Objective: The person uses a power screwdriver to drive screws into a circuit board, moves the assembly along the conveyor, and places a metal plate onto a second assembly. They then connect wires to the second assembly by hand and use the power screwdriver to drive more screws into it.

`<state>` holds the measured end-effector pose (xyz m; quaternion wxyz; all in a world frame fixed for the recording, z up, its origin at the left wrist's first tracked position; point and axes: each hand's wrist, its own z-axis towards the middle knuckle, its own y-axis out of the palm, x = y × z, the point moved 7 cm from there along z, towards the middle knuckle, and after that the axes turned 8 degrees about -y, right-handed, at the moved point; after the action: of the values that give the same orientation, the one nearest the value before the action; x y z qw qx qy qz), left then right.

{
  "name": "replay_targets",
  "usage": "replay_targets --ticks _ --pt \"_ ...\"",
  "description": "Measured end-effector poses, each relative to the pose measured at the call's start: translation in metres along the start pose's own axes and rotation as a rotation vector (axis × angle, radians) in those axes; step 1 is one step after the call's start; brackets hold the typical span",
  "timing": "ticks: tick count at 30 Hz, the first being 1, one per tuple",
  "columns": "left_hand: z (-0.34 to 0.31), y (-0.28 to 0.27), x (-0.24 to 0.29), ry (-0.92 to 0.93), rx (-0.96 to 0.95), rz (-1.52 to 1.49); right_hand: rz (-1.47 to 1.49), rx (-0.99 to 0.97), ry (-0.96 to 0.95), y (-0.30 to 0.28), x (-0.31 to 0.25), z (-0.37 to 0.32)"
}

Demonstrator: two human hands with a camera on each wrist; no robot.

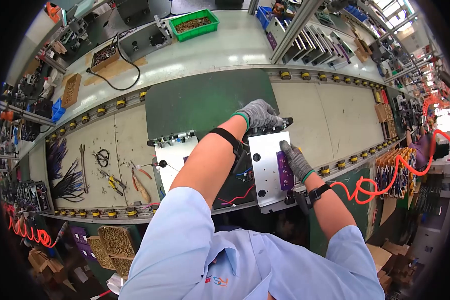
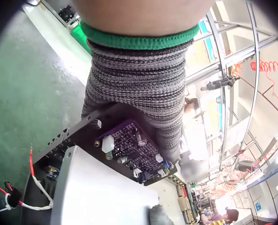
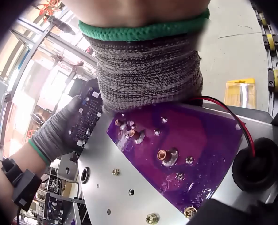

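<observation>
A silver metal chassis [image 1: 266, 172] is tilted up in front of the person, with a purple circuit board [image 3: 176, 154] on its face. My left hand [image 1: 259, 114], in a grey knit glove, grips the chassis's far end, beside a black panel that carries a populated circuit board [image 2: 132, 150]. On the right side, my gloved right hand [image 1: 297, 162] holds the chassis edge by the purple board, its thumb lying on the metal face. Red and black wires [image 3: 237, 119] run into a black grommet [image 3: 256, 164]. A similar silver unit [image 1: 171, 159] lies to the left, partly behind the left forearm.
A green mat [image 1: 210, 97] lies under the work. To the left are pliers [image 1: 141, 182], cutters [image 1: 112, 181], a wrench [image 1: 83, 167] and bundled dark wires [image 1: 67, 180]. Roller rails [image 1: 121, 104] border the bench. A coiled orange hose [image 1: 370, 192] hangs at right; a green bin [image 1: 194, 25] stands behind.
</observation>
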<state>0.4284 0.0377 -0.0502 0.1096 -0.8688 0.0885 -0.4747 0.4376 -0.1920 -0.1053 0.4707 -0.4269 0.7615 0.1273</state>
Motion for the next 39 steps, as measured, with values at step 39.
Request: replay_targets --ticks 39 --pt "-0.175 0.005 0.057 0.195 0.553 0.068 0.115 0.005 -0.032 -0.023 0.015 -0.003"
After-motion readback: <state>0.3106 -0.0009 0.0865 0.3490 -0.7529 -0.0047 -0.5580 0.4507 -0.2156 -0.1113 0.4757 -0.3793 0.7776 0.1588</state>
